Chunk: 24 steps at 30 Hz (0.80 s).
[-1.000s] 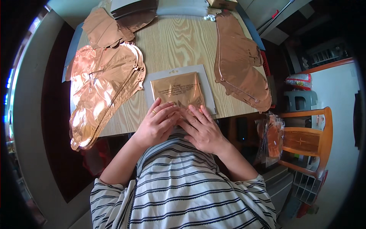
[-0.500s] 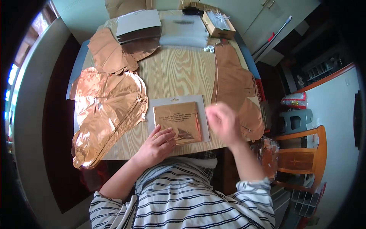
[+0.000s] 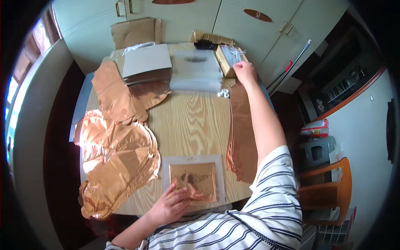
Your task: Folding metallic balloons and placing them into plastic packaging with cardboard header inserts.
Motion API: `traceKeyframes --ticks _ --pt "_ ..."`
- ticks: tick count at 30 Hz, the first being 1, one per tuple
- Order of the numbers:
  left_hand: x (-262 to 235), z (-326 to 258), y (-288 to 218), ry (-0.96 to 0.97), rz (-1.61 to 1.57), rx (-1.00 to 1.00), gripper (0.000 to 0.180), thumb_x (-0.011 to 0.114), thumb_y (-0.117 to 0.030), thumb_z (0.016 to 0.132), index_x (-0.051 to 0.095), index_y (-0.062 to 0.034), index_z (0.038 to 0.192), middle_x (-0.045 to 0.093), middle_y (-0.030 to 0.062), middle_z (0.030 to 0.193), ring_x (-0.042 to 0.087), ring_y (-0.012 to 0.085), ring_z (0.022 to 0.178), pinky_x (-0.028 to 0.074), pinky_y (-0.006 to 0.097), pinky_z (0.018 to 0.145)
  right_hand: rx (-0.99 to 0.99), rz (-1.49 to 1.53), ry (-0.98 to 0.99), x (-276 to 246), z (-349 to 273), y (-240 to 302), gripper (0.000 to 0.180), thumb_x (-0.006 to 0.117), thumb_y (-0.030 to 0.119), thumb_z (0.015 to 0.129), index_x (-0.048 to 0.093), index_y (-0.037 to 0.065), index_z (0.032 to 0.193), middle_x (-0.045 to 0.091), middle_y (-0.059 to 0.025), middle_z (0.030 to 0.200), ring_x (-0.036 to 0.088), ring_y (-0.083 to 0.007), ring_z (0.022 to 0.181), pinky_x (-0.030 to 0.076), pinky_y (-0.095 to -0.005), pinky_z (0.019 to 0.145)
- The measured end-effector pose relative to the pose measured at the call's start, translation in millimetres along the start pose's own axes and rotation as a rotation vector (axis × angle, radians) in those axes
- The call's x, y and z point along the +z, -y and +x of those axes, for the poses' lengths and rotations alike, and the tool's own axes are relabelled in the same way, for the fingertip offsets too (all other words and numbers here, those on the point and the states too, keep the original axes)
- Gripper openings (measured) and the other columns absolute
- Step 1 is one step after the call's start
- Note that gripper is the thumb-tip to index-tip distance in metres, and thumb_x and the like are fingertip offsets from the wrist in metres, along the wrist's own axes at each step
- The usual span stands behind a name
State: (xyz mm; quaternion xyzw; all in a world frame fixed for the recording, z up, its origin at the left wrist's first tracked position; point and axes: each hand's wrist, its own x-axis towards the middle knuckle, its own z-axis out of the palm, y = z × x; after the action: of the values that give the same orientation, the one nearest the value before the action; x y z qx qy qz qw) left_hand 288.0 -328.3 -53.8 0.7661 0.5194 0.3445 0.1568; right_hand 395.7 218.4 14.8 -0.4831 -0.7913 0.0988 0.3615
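My left hand [image 3: 170, 205] lies with its fingers spread over the lower left of a folded copper foil balloon [image 3: 206, 173]. That flat foil square rests on a pale card [image 3: 220, 171] with a hang hole, close to the table's near edge; clear film seems to cover it. My right arm stretches to the far right, where my right hand [image 3: 246, 74] is at the edge of a small cardboard box [image 3: 225, 68] of thin white and clear strips [image 3: 233, 55]. Its fingers are curled together at the strips, and what they pinch is hidden.
Copper foil balloons [image 3: 116, 154] spread over the table's left side, and another stack [image 3: 241, 129] lies under my right forearm. Grey cards [image 3: 148, 60] and clear plastic sleeves [image 3: 196, 75] are piled at the back. Small white rolls [image 3: 223, 93] sit near the box. A wooden chair [image 3: 329, 196] stands right.
My right hand has moved from beside the card far forward to the box. The view has tilted up, showing more cupboards. My left hand stays on the foil balloon.
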Motion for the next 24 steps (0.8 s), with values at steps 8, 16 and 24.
traceKeyframes --ticks 8,16,24 --pt "-20 16 7 -0.060 -0.083 -0.010 0.030 0.082 -0.009 0.077 0.073 -0.0080 0.106 0.070 0.0080 0.118 0.066 0.0265 0.119 0.040 0.049 0.114 0.420 -0.124 0.078 14 99 -65 0.046 0.079 0.043 0.080 0.074 -0.003 0.084 0.074 -0.0171 0.080 0.071 -0.0265 0.069 0.057 -0.0402 0.071" --pt "-51 52 30 -0.273 -0.031 -0.039 0.028 0.073 0.005 0.072 0.072 -0.0046 0.098 0.070 0.0096 0.100 0.069 0.0280 0.096 0.056 0.040 0.088 0.569 -0.059 0.243 23 103 -125 0.035 0.069 0.030 0.083 0.072 -0.004 0.088 0.069 -0.0164 0.071 0.067 -0.0254 0.053 0.052 -0.0387 0.050" --pt "-66 74 46 -0.164 -0.050 -0.044 0.027 0.072 0.002 0.075 0.069 -0.0037 0.100 0.069 0.0112 0.107 0.069 0.0284 0.101 0.056 0.039 0.090 0.327 -0.214 0.196 22 104 -116 0.023 0.060 0.020 0.085 0.076 0.004 0.091 0.072 -0.0224 0.104 0.068 -0.0420 0.102 0.055 -0.0483 0.087"
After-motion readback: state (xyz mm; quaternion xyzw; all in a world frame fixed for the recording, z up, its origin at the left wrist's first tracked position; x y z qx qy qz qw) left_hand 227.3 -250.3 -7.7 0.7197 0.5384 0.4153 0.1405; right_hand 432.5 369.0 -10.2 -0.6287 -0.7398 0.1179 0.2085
